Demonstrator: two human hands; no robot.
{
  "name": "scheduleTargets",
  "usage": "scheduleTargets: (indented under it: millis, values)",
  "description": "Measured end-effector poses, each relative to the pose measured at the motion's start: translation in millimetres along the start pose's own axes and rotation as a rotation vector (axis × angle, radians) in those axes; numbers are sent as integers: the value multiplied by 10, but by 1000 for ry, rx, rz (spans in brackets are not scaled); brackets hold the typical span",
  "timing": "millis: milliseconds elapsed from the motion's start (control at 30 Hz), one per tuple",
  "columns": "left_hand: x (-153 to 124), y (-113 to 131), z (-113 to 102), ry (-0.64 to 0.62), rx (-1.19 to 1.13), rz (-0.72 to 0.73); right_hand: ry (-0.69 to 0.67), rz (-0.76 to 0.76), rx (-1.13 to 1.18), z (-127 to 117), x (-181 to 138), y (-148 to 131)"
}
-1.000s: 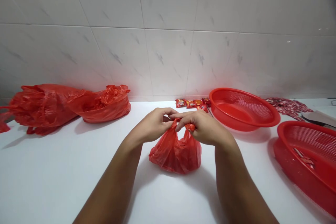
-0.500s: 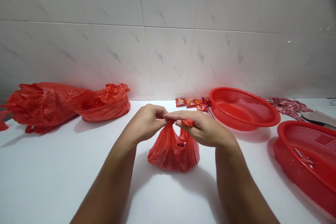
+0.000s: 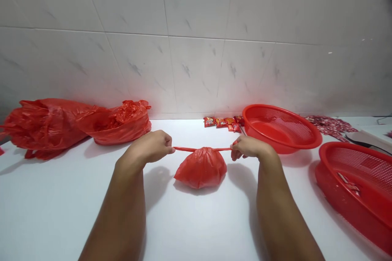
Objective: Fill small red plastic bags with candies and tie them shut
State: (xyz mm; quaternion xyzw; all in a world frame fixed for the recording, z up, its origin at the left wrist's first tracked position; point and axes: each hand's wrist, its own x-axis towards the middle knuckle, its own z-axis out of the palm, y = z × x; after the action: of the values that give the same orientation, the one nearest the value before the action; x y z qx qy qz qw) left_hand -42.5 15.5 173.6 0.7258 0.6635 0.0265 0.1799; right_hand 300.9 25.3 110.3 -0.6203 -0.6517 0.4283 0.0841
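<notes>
A small, bulging red plastic bag [image 3: 200,171] rests on the white table between my hands, its top gathered tight at the middle. Its two handles are pulled out sideways into thin, taut strips. My left hand [image 3: 156,147] pinches the end of one handle. At the other side, my right hand [image 3: 247,147] is closed on the opposite handle. What the bag holds is hidden inside it.
Larger red bags [image 3: 52,126] lie by the wall at left. Several small red packets [image 3: 221,122] sit at the back beside a red basket [image 3: 281,128]. Another red basket [image 3: 352,208], with a few wrapped pieces inside, stands at right. Patterned red cloth or packets [image 3: 330,125] lie behind.
My hands have moved apart, drawing the bag's handles out to both sides. The loosely open bag top has closed up into a tight gather.
</notes>
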Motion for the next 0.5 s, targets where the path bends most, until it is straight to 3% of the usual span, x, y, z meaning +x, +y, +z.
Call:
scheduleTargets:
  millis: [100, 200, 267, 367, 433, 500]
  values:
    - [-88, 74, -24, 182, -123, 136, 104, -150, 18, 16, -144, -98]
    - [-201, 272, 15, 305, -302, 334, 31, -437, 112, 135, -315, -358]
    - [-253, 432, 80, 289, -392, 463, -108, -573, 183, 271, -343, -534]
    - [-289, 612, 187, 258, -478, 550, -331, -615, 244, 465, -273, -694]
    - [-307, 658, 223, 226, -511, 536, -373, -600, 282, 522, -227, -723]
    - [-331, 658, 223, 141, -530, 523, -330, -623, 317, 508, -231, -716]
